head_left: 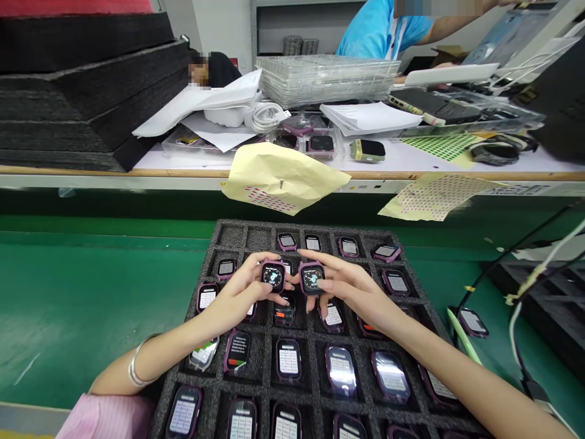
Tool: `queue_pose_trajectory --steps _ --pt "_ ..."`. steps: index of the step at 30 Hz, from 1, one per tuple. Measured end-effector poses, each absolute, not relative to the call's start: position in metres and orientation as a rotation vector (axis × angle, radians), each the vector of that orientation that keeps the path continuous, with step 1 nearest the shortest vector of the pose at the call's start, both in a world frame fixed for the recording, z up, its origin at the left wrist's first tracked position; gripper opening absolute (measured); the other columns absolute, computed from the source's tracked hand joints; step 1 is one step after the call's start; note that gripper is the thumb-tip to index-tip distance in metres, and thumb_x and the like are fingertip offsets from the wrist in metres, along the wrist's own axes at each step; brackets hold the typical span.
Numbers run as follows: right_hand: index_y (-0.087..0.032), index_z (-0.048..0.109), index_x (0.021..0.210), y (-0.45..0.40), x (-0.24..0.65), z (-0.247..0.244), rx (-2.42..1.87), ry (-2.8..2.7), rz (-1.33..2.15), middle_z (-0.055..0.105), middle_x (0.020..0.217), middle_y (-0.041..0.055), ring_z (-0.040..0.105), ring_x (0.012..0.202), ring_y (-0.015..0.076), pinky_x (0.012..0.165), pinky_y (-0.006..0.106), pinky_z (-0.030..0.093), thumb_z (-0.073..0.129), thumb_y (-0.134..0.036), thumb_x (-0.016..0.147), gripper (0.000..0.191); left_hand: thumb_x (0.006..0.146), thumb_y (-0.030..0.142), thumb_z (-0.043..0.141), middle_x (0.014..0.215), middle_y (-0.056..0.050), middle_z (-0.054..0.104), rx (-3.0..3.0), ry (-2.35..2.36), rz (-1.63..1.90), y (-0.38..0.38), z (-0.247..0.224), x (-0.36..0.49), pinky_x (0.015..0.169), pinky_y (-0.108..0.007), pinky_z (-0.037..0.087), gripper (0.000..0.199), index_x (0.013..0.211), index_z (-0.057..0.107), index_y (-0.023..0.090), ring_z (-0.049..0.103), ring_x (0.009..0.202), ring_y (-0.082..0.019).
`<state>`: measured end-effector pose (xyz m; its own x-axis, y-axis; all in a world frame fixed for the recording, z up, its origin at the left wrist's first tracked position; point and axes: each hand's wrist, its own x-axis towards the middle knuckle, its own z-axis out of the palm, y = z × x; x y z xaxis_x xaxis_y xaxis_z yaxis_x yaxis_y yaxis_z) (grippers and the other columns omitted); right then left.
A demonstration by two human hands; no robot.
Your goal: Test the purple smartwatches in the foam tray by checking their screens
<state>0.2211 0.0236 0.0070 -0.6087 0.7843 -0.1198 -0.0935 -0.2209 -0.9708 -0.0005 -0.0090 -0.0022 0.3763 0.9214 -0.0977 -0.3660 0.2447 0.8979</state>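
My left hand [253,281] grips a purple smartwatch [273,275] by its edges, its lit screen showing a watch face. In my right hand [340,280] is a second purple smartwatch [312,278] with a similar lit face, the thumb lying on its screen. The two watches are side by side, a small gap between them. Both are held above a black foam tray [262,360] divided into compartments. Many compartments hold more smartwatches, such as one with a white grid on its screen [288,358]. My fingers hide some watches beneath.
Behind the tray runs a workbench [183,163] carrying stacked clear plastic trays [324,79], papers, a white cable [265,116] and a green-cased watch [368,150]. Black foam blocks [82,91] rise at left. Yellow sticker sheets [283,177] hang over the bench edge. Cables [525,292] dangle at right. Two people are beyond.
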Motion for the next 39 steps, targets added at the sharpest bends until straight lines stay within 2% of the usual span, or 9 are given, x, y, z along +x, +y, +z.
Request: queue_pose_trajectory --steps 6,11,16,20,23,30,39 --pt "-0.019 0.043 0.139 0.0206 0.2216 0.0073 -0.815 -1.528 1.81 0.067 0.099 0.0096 0.068 0.07 0.0192 0.051 0.024 0.056 0.061 -0.024 0.088 0.054 0.083 0.012 0.05 0.107 -0.008 0.06 0.94 0.709 1.01 -0.0089 -0.0044 0.0007 0.078 -0.036 0.055 0.034 0.115 0.048 0.02 0.061 0.098 -0.022" --pt "-0.019 0.044 0.138 0.0191 0.2203 0.0086 -0.824 -1.518 1.802 0.066 0.104 0.0111 0.068 0.069 0.0188 0.051 0.026 0.056 0.062 -0.025 0.088 0.053 0.084 0.012 0.05 0.105 -0.008 0.062 0.957 0.706 1.011 -0.0088 -0.0038 0.0016 0.078 -0.036 0.056 0.033 0.115 0.048 0.02 0.062 0.096 -0.021" --pt "-0.018 0.045 0.138 0.0182 0.2202 0.0096 -0.862 -1.514 1.789 0.068 0.096 0.0095 0.068 0.068 0.0188 0.051 0.025 0.056 0.063 -0.025 0.089 0.053 0.084 0.013 0.053 0.103 -0.008 0.062 0.981 0.716 1.022 -0.0085 -0.0039 0.003 0.076 -0.035 0.057 0.032 0.114 0.048 0.019 0.062 0.095 -0.021" --pt "-0.021 0.038 0.142 0.0212 0.2215 0.0096 -0.743 -1.489 1.892 0.064 0.109 0.0127 0.068 0.08 0.0225 0.055 0.029 0.059 0.058 -0.027 0.093 0.053 0.083 0.015 0.059 0.098 -0.006 0.058 1.037 0.761 1.028 -0.0079 -0.0026 0.0036 0.07 -0.033 0.059 0.031 0.112 0.049 0.019 0.062 0.088 -0.02" --pt "-0.022 0.04 0.141 0.0239 0.2222 0.0091 -0.688 -1.46 1.945 0.062 0.114 0.013 0.067 0.086 0.0238 0.059 0.032 0.06 0.057 -0.026 0.094 0.05 0.085 0.02 0.06 0.098 -0.006 0.058 1.041 0.761 1.024 -0.0083 -0.0005 0.0037 0.068 -0.032 0.059 0.028 0.111 0.05 0.019 0.063 0.087 -0.02" --pt "-0.023 0.052 0.133 0.0267 0.2222 0.0107 -0.655 -1.465 1.903 0.064 0.109 0.0108 0.068 0.082 0.023 0.056 0.03 0.061 0.063 -0.025 0.091 0.043 0.086 0.028 0.062 0.096 -0.006 0.06 1.022 0.785 1.037 -0.0104 0.0027 0.0044 0.068 -0.032 0.059 0.028 0.11 0.052 0.018 0.063 0.088 -0.02" --pt "-0.022 0.057 0.127 0.0269 0.2252 0.009 -0.702 -1.475 1.886 0.067 0.095 0.0078 0.068 0.068 0.0192 0.051 0.025 0.057 0.066 -0.028 0.089 0.04 0.089 0.022 0.057 0.092 -0.005 0.058 1.041 0.771 1.03 -0.01 0.003 0.0024 0.063 -0.028 0.059 0.022 0.109 0.05 0.017 0.065 0.084 -0.019"
